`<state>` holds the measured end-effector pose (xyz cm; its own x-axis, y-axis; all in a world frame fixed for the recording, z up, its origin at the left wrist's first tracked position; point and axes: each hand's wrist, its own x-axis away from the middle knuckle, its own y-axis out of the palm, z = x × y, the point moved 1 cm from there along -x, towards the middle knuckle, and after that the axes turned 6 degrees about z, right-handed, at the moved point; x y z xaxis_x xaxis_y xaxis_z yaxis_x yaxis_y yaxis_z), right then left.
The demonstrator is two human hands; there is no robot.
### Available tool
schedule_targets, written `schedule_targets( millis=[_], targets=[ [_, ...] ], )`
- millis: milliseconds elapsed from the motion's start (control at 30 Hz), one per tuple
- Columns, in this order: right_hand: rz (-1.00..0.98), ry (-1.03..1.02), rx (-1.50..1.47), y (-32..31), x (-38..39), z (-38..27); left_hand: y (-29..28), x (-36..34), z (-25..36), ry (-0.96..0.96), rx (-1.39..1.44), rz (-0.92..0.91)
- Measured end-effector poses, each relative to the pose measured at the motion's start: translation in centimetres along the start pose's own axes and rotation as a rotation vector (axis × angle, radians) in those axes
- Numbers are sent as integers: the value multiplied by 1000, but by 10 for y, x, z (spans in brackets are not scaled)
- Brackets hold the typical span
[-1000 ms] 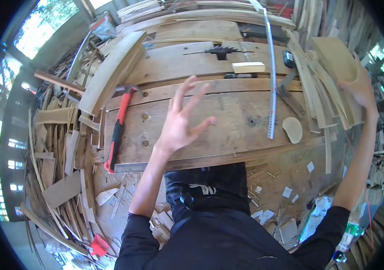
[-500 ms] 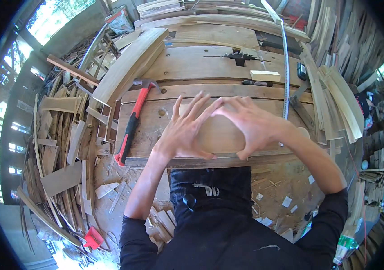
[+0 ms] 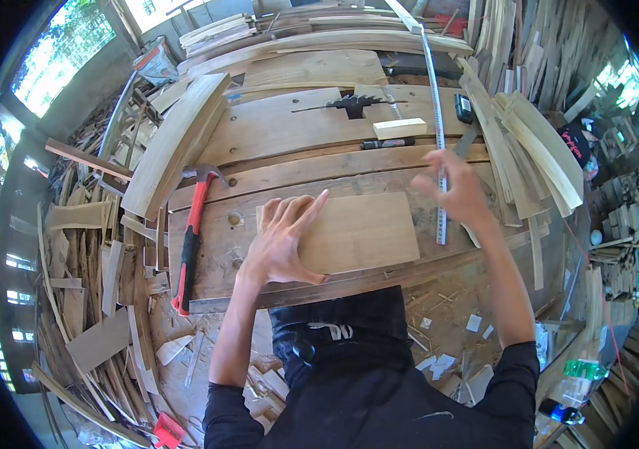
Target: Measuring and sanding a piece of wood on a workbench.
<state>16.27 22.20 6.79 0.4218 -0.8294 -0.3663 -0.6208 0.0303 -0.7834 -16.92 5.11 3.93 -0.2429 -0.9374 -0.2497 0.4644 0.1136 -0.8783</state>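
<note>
A flat rectangular wooden board (image 3: 368, 232) lies on the workbench near its front edge. My left hand (image 3: 280, 238) spans the board's left end, fingers at the far edge and thumb by the near edge, gripping it across its width. To the right, my right hand (image 3: 455, 193) is raised with fingers apart, blurred slightly by motion, holding nothing. Beneath or beside those fingers runs a long pale measuring rule (image 3: 433, 90) with fine marks; whether they touch it I cannot tell. A claw hammer (image 3: 196, 224) with red-and-black handle lies left of the board.
Beyond the board are a small pale wood block (image 3: 399, 129), a black marker (image 3: 387, 143), a toothed saw blade (image 3: 354, 103) in the bench slot and a small black device (image 3: 463, 108). Curved planks (image 3: 177, 142) lean at left; more planks (image 3: 533, 150) stand at right.
My right hand has left the board and moved right, over the measuring rule. My left hand stays at the board's left end. The view has shifted, showing more of the board.
</note>
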Motion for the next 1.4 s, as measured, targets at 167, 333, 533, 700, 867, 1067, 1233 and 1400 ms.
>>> schedule_targets(
  millis=[167, 333, 533, 700, 867, 1067, 1233, 1400],
  targets=[
    [-93, 459, 394, -3, 16, 39, -3, -5, -16, -52, -5, 35],
    [-90, 499, 465, 23, 27, 47, -14, 0, -26, -83, -47, -7],
    [-74, 502, 305, 28, 24, 53, -12, -1, -23, -91, -50, -18],
    [126, 481, -234, 34, 31, 78, -3, 3, -8, -66, -22, 66],
    [283, 440, -679, 27, 29, 43, 13, 12, 40, -77, 456, 259],
    [538, 311, -885, 69, 45, -48, 61, 12, 105, -175, 1066, -104],
    [581, 40, -891, 91, 65, -96, 72, 37, 100, -473, 1369, 98],
    [255, 23, -1110, 64, 72, -112, 40, 107, 50, -475, 1300, 20]
  ],
)
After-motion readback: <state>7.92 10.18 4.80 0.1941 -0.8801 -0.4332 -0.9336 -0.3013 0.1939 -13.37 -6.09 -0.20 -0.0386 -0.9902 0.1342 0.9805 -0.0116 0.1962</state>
